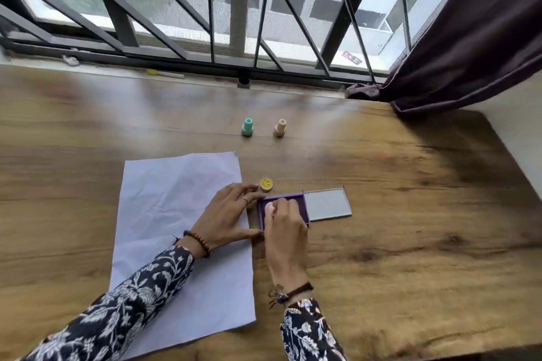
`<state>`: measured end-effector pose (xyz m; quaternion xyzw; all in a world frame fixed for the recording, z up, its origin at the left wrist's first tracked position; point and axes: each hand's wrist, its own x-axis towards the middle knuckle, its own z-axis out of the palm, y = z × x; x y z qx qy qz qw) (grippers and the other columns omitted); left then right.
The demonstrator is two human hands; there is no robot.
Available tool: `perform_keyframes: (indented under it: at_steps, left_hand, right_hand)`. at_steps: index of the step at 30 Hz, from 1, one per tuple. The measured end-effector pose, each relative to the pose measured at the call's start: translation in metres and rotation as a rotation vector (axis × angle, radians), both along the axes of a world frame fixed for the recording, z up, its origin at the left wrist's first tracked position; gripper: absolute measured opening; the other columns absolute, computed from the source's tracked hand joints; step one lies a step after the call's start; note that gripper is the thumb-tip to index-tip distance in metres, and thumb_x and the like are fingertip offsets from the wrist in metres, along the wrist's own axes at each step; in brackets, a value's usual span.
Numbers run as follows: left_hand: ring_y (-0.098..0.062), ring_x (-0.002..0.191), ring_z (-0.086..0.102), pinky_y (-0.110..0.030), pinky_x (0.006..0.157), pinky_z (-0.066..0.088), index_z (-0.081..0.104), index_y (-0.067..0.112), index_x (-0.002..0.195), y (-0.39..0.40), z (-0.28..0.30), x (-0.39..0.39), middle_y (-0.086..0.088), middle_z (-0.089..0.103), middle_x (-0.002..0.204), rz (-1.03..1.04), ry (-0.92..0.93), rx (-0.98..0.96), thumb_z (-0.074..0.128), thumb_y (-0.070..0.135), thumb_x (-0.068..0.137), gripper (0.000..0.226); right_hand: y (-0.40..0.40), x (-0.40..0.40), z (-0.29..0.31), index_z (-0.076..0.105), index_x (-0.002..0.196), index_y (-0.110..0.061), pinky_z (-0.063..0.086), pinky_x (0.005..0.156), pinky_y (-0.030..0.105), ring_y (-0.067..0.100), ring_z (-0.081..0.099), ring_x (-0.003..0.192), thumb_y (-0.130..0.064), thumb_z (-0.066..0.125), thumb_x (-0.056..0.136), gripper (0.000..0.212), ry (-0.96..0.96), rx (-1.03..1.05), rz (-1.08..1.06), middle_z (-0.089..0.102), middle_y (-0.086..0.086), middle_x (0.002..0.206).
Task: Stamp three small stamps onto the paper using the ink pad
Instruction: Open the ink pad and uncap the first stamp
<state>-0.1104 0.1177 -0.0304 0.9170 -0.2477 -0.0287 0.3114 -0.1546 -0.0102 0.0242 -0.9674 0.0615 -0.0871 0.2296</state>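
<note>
The right hand [286, 221] has its grip closed on a small pink stamp [269, 209], pressing it into the open purple rectangular ink pad [302, 202]. Beside that grip the left hand [225, 215] lies flat and empty, apparently bracing the pad's edge. Left of the grip lies the creased white paper sheet [173, 214]; beyond it, the mint stamp [247, 127] and beige stamp [279, 128]. If the brace slips, the pad could skid on the wooden worktop [410, 214], inking unevenly.

You have one view only, from the camera on your head. It looks forward and down over the table [381, 184], close above your hands [225, 214], and its wide angle takes in the window [264, 9] along the far edge and the curtain [469, 38] at right.
</note>
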Motion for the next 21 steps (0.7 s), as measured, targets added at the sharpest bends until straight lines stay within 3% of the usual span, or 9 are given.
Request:
perform_keyframes:
  at_steps: [3, 6, 8, 11, 14, 16, 18, 21]
  left_hand:
    - [-0.021, 0.121, 0.042, -0.032, 0.101, 0.031, 0.042, 0.029, 0.127, 0.000, 0.000, 0.001, -0.004, 0.047, 0.133, 0.005, 0.001, -0.012, 0.062, 0.059, 0.069, 0.068]
    - [-0.021, 0.122, 0.042, -0.035, 0.103, 0.031, 0.043, 0.030, 0.126, 0.000, 0.001, 0.000, -0.003, 0.047, 0.134, 0.004, 0.011, -0.022, 0.055, 0.065, 0.068, 0.069]
    - [-0.021, 0.124, 0.041, -0.037, 0.104, 0.031, 0.045, 0.030, 0.125, 0.000, 0.002, 0.000, -0.002, 0.045, 0.135, -0.002, 0.030, -0.038, 0.061, 0.061, 0.067, 0.068]
    - [-0.021, 0.125, 0.039, -0.037, 0.106, 0.029, 0.046, 0.028, 0.125, 0.000, 0.006, -0.001, -0.002, 0.044, 0.136, -0.001, 0.032, -0.038, 0.069, 0.055, 0.067, 0.068]
    - [-0.021, 0.128, 0.035, -0.035, 0.108, 0.026, 0.042, 0.027, 0.128, 0.001, 0.010, -0.002, -0.003, 0.041, 0.139, -0.017, 0.046, -0.004, 0.069, 0.054, 0.068, 0.071]
    - [-0.021, 0.129, 0.033, -0.033, 0.110, 0.023, 0.037, 0.022, 0.132, 0.003, 0.016, -0.001, -0.006, 0.038, 0.141, -0.054, 0.075, 0.008, 0.070, 0.053, 0.068, 0.079]
    - [-0.022, 0.131, 0.031, -0.033, 0.113, 0.021, 0.032, 0.017, 0.136, 0.010, 0.024, -0.003, -0.010, 0.035, 0.144, -0.072, 0.092, -0.005, 0.070, 0.052, 0.069, 0.084]
    - [-0.024, 0.131, 0.033, -0.036, 0.114, 0.024, 0.038, 0.014, 0.132, 0.036, 0.036, -0.008, -0.011, 0.039, 0.141, -0.008, 0.017, -0.044, 0.063, 0.041, 0.080, 0.064]
  right_hand:
    - [-0.002, 0.013, 0.003, 0.056, 0.103, -0.006, 0.050, 0.076, 0.033, 0.026, 0.062, 0.091, -0.013, 0.040, 0.095, 0.019, 0.121, -0.035, 0.046, 0.059, 0.013, 0.106]
    - [-0.006, 0.023, 0.012, 0.056, 0.103, -0.005, 0.047, 0.076, 0.035, 0.029, 0.060, 0.095, -0.013, 0.041, 0.093, 0.020, 0.221, -0.066, 0.097, 0.060, 0.014, 0.107]
    - [-0.009, 0.029, 0.020, 0.058, 0.089, -0.003, 0.041, 0.066, 0.036, 0.034, 0.059, 0.084, -0.008, 0.045, 0.089, 0.014, 0.247, -0.027, 0.139, 0.061, 0.018, 0.093]
    - [-0.012, 0.044, 0.031, 0.047, 0.063, -0.010, 0.029, 0.056, 0.029, 0.025, 0.042, 0.063, -0.003, 0.051, 0.078, 0.017, 0.347, 0.004, 0.157, 0.046, 0.014, 0.065]
    - [-0.014, 0.061, 0.035, 0.054, 0.056, -0.007, 0.036, 0.047, 0.027, 0.023, 0.051, 0.062, -0.007, 0.061, 0.071, 0.017, 0.540, -0.027, 0.129, 0.053, 0.012, 0.062]
    - [-0.024, 0.067, 0.037, 0.058, 0.052, -0.006, 0.052, 0.057, 0.030, 0.025, 0.061, 0.064, -0.006, 0.070, 0.068, 0.020, 0.652, 0.207, 0.035, 0.061, 0.016, 0.065]
    - [-0.035, 0.061, 0.037, 0.063, 0.058, -0.002, 0.056, 0.060, 0.027, 0.021, 0.063, 0.061, 0.001, 0.072, 0.069, 0.015, 0.689, 0.593, -0.120, 0.063, 0.018, 0.069]
    - [-0.033, 0.041, 0.035, 0.066, 0.081, 0.006, 0.056, 0.056, 0.015, 0.013, 0.065, 0.062, 0.003, 0.066, 0.077, 0.005, 0.619, 0.996, -0.297, 0.064, 0.014, 0.076]
